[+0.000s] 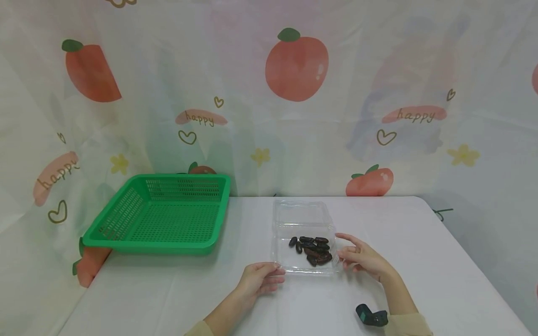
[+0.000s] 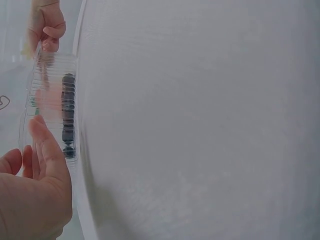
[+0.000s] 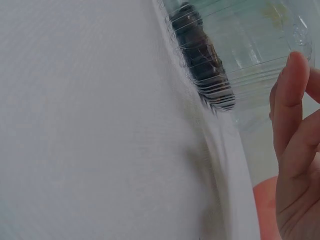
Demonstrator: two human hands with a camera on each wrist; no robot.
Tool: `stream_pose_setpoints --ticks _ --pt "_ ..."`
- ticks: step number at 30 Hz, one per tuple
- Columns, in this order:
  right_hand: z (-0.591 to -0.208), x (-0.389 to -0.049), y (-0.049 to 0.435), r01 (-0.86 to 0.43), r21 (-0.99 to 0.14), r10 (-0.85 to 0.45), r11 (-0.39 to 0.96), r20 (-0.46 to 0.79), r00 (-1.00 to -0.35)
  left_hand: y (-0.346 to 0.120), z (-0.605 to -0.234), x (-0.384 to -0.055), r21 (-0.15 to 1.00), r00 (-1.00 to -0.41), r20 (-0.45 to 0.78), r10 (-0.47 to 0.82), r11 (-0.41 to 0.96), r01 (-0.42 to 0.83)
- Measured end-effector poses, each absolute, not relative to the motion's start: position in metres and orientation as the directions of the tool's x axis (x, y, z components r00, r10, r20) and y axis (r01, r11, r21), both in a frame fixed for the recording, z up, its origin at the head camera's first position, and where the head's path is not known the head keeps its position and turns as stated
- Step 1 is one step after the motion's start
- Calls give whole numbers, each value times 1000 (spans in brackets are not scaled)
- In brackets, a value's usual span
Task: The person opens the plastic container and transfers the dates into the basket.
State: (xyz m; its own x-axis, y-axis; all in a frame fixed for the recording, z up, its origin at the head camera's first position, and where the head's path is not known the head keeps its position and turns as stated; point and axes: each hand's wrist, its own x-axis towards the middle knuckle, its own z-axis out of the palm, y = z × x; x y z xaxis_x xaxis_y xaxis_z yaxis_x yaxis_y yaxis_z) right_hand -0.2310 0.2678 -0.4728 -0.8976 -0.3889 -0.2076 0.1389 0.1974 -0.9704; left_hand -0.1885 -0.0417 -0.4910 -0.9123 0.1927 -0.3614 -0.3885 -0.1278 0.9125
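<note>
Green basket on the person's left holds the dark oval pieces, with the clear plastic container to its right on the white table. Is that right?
Not quite: the dark oval pieces lie in the clear plastic container, not the green basket, as the head view shows. The rest stands.

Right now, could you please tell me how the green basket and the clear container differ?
The green basket is solid green, while the clear container is see-through. The basket is plainly larger than the container. The left hand holds the container at a near corner, while neither hand touches the basket. Both sit on the white table.
</note>
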Motion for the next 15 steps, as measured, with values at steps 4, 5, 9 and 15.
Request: stream_pose_setpoints --ticks 4,5,9,15 --pt "-472 -230 268 124 -968 -392 217 -203 -897 -42 -490 -189 916 -914 -355 195 -121 -382" --pt "-471 -230 268 119 -967 -394 224 -201 -897 -42 -489 -189 917 -914 -355 195 -115 -381" --pt "-470 -229 268 109 -962 -392 250 -203 -897 -43 -487 -188 925 -916 -351 195 -78 -371" --pt "-470 -228 268 109 -958 -381 265 -208 -901 -46 -482 -191 952 -940 -307 150 45 -304"
